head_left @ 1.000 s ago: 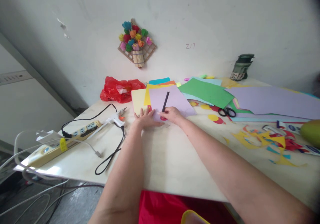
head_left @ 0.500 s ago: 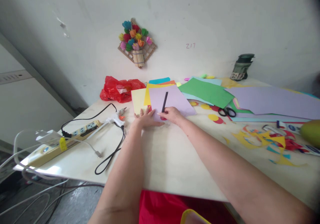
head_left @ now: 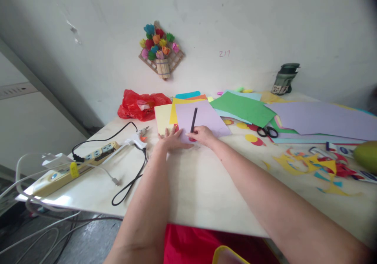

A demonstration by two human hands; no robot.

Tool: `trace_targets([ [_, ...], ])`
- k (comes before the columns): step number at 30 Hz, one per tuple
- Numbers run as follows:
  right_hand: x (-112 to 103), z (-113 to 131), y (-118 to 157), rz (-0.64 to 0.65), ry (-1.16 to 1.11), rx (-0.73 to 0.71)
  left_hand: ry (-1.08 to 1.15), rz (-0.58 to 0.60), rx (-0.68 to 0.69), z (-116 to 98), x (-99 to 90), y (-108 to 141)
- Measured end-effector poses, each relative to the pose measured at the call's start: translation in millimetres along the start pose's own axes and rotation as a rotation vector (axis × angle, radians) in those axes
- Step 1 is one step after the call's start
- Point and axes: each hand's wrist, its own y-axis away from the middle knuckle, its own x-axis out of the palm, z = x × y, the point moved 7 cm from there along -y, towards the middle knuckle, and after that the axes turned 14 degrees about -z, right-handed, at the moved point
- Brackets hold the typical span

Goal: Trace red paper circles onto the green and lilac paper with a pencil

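Observation:
My left hand [head_left: 173, 139] lies with its fingers spread on the lower left edge of a light purple sheet [head_left: 203, 116]. Pinched in my right hand [head_left: 202, 135] is a black pen [head_left: 194, 119], upright and slightly tilted over the lower part of that sheet. A small red piece [head_left: 192, 140] shows beneath my right fingertips. Under the purple sheet lie a yellow sheet [head_left: 173, 112] and a pale yellow sheet [head_left: 163, 118]. The pen's tip is hidden by my right fingers.
A red plastic bag [head_left: 141, 105] sits behind, left of the papers. Glue gun [head_left: 140, 139] and power strip [head_left: 76, 169] lie left with cables. To the right are a green sheet [head_left: 244, 109], black scissors [head_left: 267, 132], yellow paper scraps [head_left: 294, 165] and a green bottle [head_left: 285, 79].
The top of the pen has tilted very slightly to the left. Both hands stay in nearly the same place.

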Motion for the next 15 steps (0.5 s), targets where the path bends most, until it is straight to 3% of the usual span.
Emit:
trace_targets([
  [9,0.4,-3.1,-1.3,-0.023,-0.012,0.003,0.005,-0.011,-0.003,1.1,0.7,-1.2],
  [15,2.4,-4.6,-3.2,-0.037,-0.054,-0.003,0.007,-0.118,-0.039,3.0,6.9,-10.9],
])
